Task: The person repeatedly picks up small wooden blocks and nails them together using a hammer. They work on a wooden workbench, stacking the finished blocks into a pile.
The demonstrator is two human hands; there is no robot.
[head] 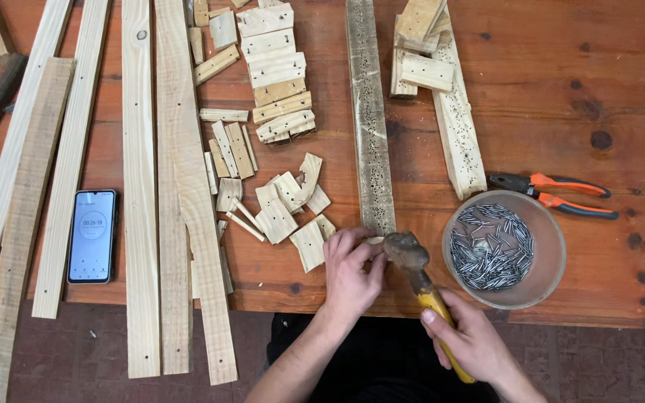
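Observation:
My right hand (470, 339) grips the yellow handle of a hammer (412, 257), whose rusty head sits just past the near end of a long nail-holed wooden strip (369, 112). My left hand (350, 269) rests on the table edge beside the hammer head, fingers curled around a small pale wood piece at the strip's end. What the fingertips pinch is hidden.
A bowl of nails (503, 250) stands right of the hammer, orange-handled pliers (558, 194) behind it. Several small wood offcuts (278, 201) lie left of the strip. Long planks (181, 186) and a phone (92, 236) lie at the left.

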